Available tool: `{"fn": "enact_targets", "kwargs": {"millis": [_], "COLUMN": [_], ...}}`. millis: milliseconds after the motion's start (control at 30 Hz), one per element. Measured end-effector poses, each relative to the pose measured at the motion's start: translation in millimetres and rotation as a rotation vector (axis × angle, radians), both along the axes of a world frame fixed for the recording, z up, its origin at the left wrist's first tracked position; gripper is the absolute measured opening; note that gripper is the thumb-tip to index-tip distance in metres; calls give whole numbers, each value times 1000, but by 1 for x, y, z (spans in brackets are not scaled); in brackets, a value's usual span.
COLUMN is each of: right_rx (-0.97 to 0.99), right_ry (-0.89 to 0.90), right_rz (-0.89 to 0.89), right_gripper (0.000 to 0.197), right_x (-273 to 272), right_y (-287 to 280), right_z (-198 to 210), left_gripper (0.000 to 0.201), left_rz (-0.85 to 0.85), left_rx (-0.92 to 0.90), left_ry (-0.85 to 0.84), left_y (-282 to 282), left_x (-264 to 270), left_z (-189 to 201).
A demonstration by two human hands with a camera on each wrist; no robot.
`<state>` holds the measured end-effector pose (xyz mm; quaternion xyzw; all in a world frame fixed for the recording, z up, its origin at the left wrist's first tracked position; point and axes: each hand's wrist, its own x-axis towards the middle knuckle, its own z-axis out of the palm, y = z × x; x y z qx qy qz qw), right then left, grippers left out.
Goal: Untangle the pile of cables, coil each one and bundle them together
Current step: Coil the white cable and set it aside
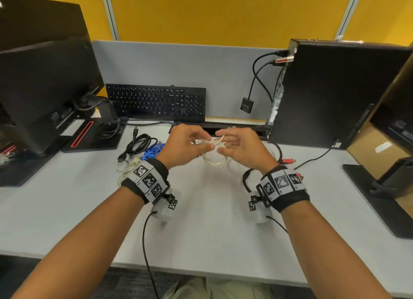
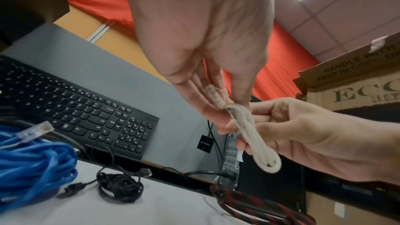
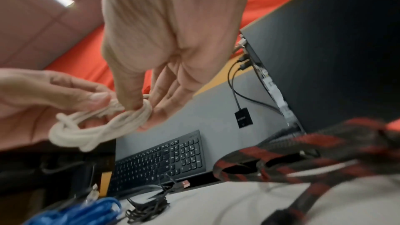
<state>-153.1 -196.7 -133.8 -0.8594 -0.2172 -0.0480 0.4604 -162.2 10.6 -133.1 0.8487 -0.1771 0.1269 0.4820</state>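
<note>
white cable (image 1: 214,152) hung between both hands | left hand (image 1: 184,145) pinched its plug end | right hand (image 1: 241,146) pinched its coil

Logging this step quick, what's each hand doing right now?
Left hand: pinching the white cable near its plug.
Right hand: pinching the same white cable's loops.

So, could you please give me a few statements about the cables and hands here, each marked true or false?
1. Both the left hand and the right hand hold the white cable. True.
2. The blue cable lies on the keyboard. False: it lies on the desk.
3. The black cable lies beside the blue one. True.
4. The red-and-black braided cable is held up. False: it rests on the desk.
</note>
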Motion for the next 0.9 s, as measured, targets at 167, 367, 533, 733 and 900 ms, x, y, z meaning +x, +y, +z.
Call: {"fn": "enact_targets", "kwargs": {"millis": [167,367,533,733,900], "right_rx": [-318,-289,-173,-233,-415], "right_ry": [-178,-249,-244,-357,272], "right_rz": [-90,4,-55,-130,24], "right_gripper": [25,20,16,16,73], "right_x": [7,10,13,7,6], "right_y": [10,8,10,20,25], "right_z": [-3,-5,-12,-17,0], "left_gripper": [25,28,25,28,27], "left_rz": [10,-62,5,127,170], "left_rx": [-237,-338,-394,85,302], "left_ry": [156,258,306,272,462], "left_y": [5,14,14,19,25], "left_x": [3,-3,-7,-5,-9], "left_z": [-12,-19,-22,-10,-12]}}
